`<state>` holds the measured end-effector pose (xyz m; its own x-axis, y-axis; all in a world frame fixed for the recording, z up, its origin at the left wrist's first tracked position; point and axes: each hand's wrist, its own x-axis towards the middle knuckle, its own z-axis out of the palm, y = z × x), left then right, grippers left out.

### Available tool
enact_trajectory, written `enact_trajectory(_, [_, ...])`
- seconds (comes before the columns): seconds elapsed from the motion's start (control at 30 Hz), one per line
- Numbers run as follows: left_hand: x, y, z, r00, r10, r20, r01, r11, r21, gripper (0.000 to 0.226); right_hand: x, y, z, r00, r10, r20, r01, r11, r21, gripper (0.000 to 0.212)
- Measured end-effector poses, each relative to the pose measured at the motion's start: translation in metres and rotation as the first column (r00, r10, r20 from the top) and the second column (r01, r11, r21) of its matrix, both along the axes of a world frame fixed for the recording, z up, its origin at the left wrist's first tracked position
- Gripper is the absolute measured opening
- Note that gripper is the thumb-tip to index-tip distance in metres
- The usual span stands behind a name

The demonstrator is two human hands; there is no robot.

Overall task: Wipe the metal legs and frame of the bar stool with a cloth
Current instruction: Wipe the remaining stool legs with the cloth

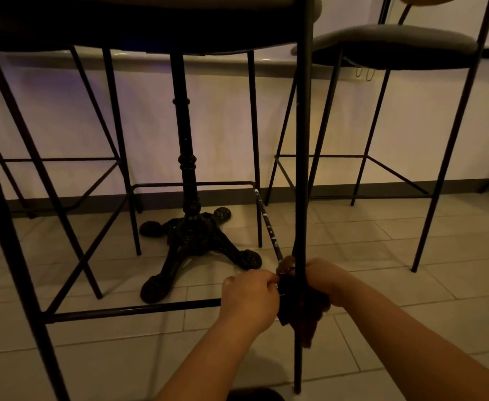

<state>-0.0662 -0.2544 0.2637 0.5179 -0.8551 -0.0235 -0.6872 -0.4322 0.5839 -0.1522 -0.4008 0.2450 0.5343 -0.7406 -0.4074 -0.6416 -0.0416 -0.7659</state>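
Note:
The bar stool's black metal front leg (303,157) runs down the middle right of the view, meeting the footrest bar (133,310) low down. A dark brown cloth (307,311) is wrapped round that joint. My left hand (249,299) pinches the cloth's left edge beside the leg. My right hand (325,277) grips the cloth from the right, behind the leg. The stool's other front leg (12,241) slants down at the left, and a speckled side rail (268,224) runs back from the joint.
A cast-iron table pedestal (191,227) with spreading feet stands on the tiled floor behind the stool. Another bar stool (393,41) stands at the right, and more thin black legs (113,134) at the left. A pale wall closes the back.

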Motion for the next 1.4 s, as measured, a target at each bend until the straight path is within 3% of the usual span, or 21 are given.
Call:
enact_trajectory(0.2, [-0.001, -0.01, 0.005, 1.0, -0.017, 0.011, 0.017, 0.998, 0.06, 0.035, 0.013, -0.001, 0.006, 0.989, -0.059, -0.136, 0.056, 0.998, -0.03, 0.031])
enact_trajectory(0.3, [-0.001, -0.015, 0.008, 0.999, -0.039, 0.001, 0.038, 0.994, 0.101, 0.036, 0.01, 0.002, 0.004, 0.996, -0.079, -0.046, 0.08, 0.996, 0.031, 0.031])
enact_trajectory(0.4, [0.002, -0.02, 0.009, 0.998, -0.05, -0.042, 0.055, 0.988, 0.143, 0.036, 0.0, 0.001, 0.007, 1.0, 0.005, 0.018, -0.006, 0.997, 0.074, 0.026])
enact_trajectory(0.5, [0.009, -0.024, 0.007, 0.995, -0.035, -0.096, 0.05, 0.986, 0.16, 0.034, 0.006, -0.005, 0.009, 0.99, 0.09, -0.108, -0.095, 0.994, -0.046, 0.025])
enact_trajectory(0.6, [0.014, -0.028, 0.004, 0.984, -0.007, -0.18, 0.03, 0.991, 0.128, 0.033, 0.026, -0.012, 0.01, 0.97, 0.035, -0.241, -0.081, 0.979, -0.187, 0.034])
enact_trajectory(0.73, [0.02, -0.034, 0.002, 0.981, 0.015, -0.194, 0.005, 0.994, 0.107, 0.031, 0.04, -0.014, 0.014, 0.942, -0.008, -0.335, -0.046, 0.987, -0.151, 0.047])
enact_trajectory(0.87, [0.023, -0.042, -0.005, 0.966, 0.052, -0.252, -0.023, 0.993, 0.119, 0.028, 0.031, -0.012, 0.008, 0.986, -0.073, -0.147, 0.066, 0.996, -0.055, 0.042])
enact_trajectory(1.03, [0.021, -0.055, -0.012, 0.942, 0.122, -0.312, -0.082, 0.987, 0.138, 0.028, 0.024, -0.014, 0.019, 0.984, 0.086, -0.157, -0.1, 0.992, -0.078, 0.035])
enact_trajectory(1.23, [0.028, -0.072, -0.01, 0.943, 0.125, -0.309, -0.063, 0.978, 0.201, 0.035, 0.05, -0.027, 0.028, 0.917, 0.114, -0.382, -0.174, 0.977, -0.127, 0.045])
enact_trajectory(1.4, [0.032, -0.083, -0.01, 0.952, 0.162, -0.26, -0.099, 0.966, 0.239, 0.031, 0.055, -0.03, 0.021, 0.905, 0.042, -0.424, -0.113, 0.983, -0.144, 0.051])
